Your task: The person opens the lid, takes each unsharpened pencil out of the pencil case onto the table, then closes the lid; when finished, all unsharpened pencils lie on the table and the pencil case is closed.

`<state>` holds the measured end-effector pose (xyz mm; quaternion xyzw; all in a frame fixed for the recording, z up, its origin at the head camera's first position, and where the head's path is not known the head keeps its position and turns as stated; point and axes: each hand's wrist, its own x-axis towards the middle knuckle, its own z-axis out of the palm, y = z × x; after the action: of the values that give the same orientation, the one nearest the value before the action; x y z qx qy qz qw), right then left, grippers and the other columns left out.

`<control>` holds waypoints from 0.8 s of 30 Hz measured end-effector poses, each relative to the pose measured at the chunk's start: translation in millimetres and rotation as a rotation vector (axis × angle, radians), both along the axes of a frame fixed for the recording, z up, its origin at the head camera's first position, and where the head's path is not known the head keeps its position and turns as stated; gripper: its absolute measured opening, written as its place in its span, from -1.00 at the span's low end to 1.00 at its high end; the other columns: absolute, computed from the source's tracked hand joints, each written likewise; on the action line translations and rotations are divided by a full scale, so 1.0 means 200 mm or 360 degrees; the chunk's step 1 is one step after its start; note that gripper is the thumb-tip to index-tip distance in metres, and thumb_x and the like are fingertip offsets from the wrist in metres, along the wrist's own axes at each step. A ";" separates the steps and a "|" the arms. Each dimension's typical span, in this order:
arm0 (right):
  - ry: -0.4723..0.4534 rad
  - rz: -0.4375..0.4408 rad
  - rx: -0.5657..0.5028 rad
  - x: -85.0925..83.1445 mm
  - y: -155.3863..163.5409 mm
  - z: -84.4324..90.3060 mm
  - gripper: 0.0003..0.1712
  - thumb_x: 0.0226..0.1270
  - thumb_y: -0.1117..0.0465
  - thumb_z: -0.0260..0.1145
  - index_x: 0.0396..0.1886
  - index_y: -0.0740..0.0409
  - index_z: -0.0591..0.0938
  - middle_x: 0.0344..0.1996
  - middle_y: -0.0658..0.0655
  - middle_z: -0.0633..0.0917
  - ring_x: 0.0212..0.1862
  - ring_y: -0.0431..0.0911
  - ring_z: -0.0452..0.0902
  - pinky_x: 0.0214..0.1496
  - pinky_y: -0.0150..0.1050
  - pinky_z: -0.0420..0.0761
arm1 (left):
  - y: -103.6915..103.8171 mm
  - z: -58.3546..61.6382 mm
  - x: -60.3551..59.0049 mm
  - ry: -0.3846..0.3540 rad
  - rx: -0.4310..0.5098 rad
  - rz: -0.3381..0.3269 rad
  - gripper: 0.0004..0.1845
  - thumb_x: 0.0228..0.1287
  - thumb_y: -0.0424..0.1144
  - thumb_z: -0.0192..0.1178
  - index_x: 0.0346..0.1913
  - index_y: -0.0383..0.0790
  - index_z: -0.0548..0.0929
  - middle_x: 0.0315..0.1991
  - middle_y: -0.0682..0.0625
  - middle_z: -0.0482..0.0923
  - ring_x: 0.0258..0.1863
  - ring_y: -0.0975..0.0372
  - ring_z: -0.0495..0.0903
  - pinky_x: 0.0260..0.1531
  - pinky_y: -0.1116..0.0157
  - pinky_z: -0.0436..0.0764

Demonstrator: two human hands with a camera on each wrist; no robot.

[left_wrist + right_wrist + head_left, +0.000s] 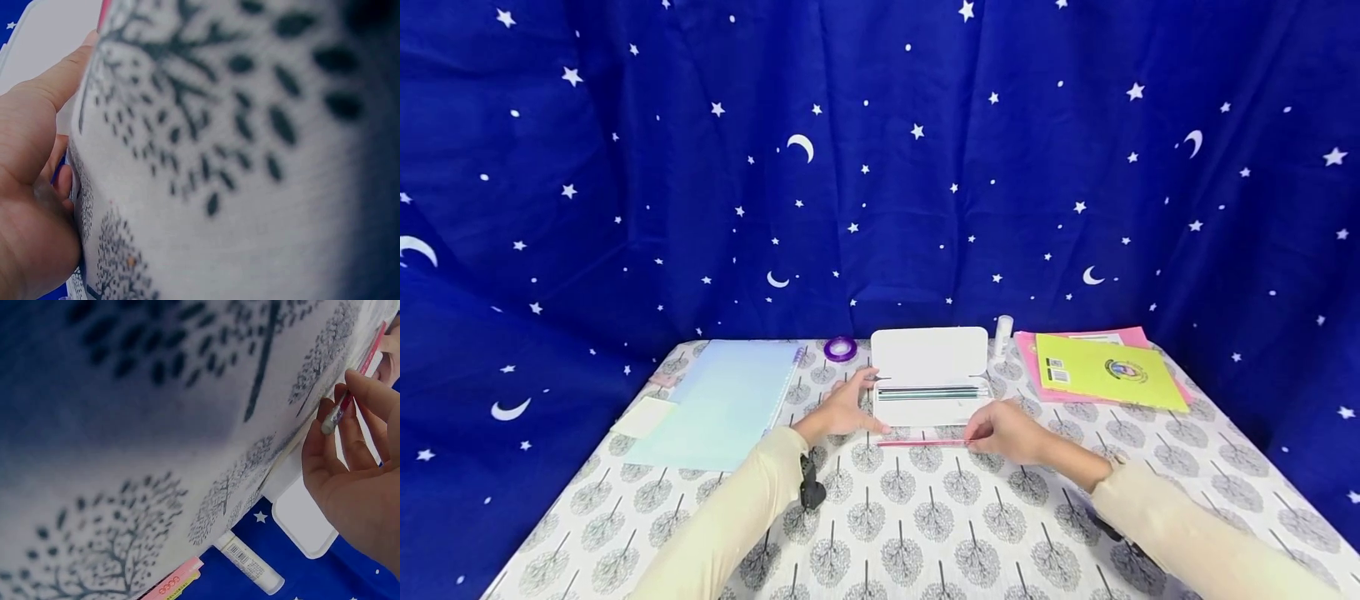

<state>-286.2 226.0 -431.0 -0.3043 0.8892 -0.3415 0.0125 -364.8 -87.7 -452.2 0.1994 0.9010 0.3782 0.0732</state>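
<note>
Pencil [917, 442] lies left-right, eraser end [329, 425] in right fingers [982, 423].

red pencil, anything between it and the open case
Nothing visible stands between most of the red pencil and the open case; only the left hand has its thumb by the case's front left corner, near the pencil's left end.
</note>
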 end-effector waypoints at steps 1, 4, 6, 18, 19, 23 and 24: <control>0.0009 0.0005 0.0002 0.00 -0.01 0.00 -0.87 0.08 0.44 0.47 -0.42 0.15 0.75 -0.54 -0.07 0.71 -0.48 -0.29 0.55 -0.38 -0.38 0.60 | 0.00 0.00 0.00 0.0005 -0.0004 0.0001 0.21 -0.27 0.07 0.62 0.52 0.17 0.14 0.42 0.08 0.34 0.39 0.01 0.18 0.34 -0.25 0.09; 0.0038 -0.0004 0.0016 0.00 -0.02 0.00 -0.87 0.06 0.44 0.49 -0.44 0.14 0.76 -0.56 -0.09 0.70 -0.50 -0.30 0.51 -0.41 -0.39 0.56 | 0.00 0.00 0.00 -0.0002 -0.0008 0.0005 0.21 -0.27 0.06 0.62 0.52 0.19 0.13 0.42 0.09 0.34 0.40 0.02 0.17 0.35 -0.25 0.08; 0.0028 -0.0010 0.0013 0.00 -0.02 0.00 -0.87 0.05 0.43 0.50 -0.45 0.14 0.76 -0.56 -0.09 0.70 -0.50 -0.30 0.51 -0.41 -0.40 0.56 | 0.00 0.00 0.00 -0.0004 -0.0007 0.0004 0.21 -0.27 0.06 0.62 0.52 0.19 0.13 0.43 0.10 0.33 0.40 0.01 0.17 0.34 -0.27 0.08; -0.0045 0.0001 -0.0008 -0.01 0.00 0.02 -0.85 0.01 0.49 0.49 -0.42 0.21 0.76 -0.51 -0.02 0.71 -0.48 -0.28 0.55 -0.40 -0.39 0.61 | -0.01 -0.01 -0.01 -0.0018 0.0028 -0.0012 0.21 -0.25 0.10 0.60 0.52 0.21 0.11 0.44 0.11 0.31 0.40 0.03 0.17 0.33 -0.29 0.11; -0.0043 0.0002 -0.0005 -0.01 0.00 0.01 -0.85 0.02 0.49 0.48 -0.42 0.20 0.76 -0.51 -0.02 0.71 -0.47 -0.28 0.54 -0.40 -0.38 0.61 | -0.01 -0.01 -0.01 -0.0019 0.0026 -0.0010 0.21 -0.25 0.10 0.60 0.52 0.21 0.11 0.44 0.12 0.30 0.40 0.03 0.17 0.34 -0.28 0.11; -0.0037 -0.0015 0.0014 -0.02 0.00 0.01 -0.84 0.04 0.51 0.46 -0.42 0.20 0.76 -0.52 0.01 0.70 -0.47 -0.28 0.54 -0.40 -0.38 0.61 | -0.01 -0.01 0.00 -0.0030 0.0018 -0.0004 0.21 -0.25 0.10 0.60 0.52 0.22 0.11 0.44 0.14 0.30 0.40 0.05 0.17 0.34 -0.26 0.13; -0.0039 -0.0017 0.0016 -0.02 0.00 0.01 -0.83 0.04 0.51 0.45 -0.41 0.20 0.76 -0.51 0.02 0.70 -0.47 -0.27 0.54 -0.39 -0.38 0.62 | -0.01 -0.01 0.00 -0.0030 0.0020 -0.0005 0.21 -0.25 0.10 0.60 0.52 0.21 0.11 0.44 0.13 0.30 0.40 0.05 0.17 0.34 -0.27 0.13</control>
<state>-289.3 225.5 -429.6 -0.2952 0.8923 -0.3408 0.0232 -364.1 -89.8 -453.3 0.1977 0.8976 0.3855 0.0810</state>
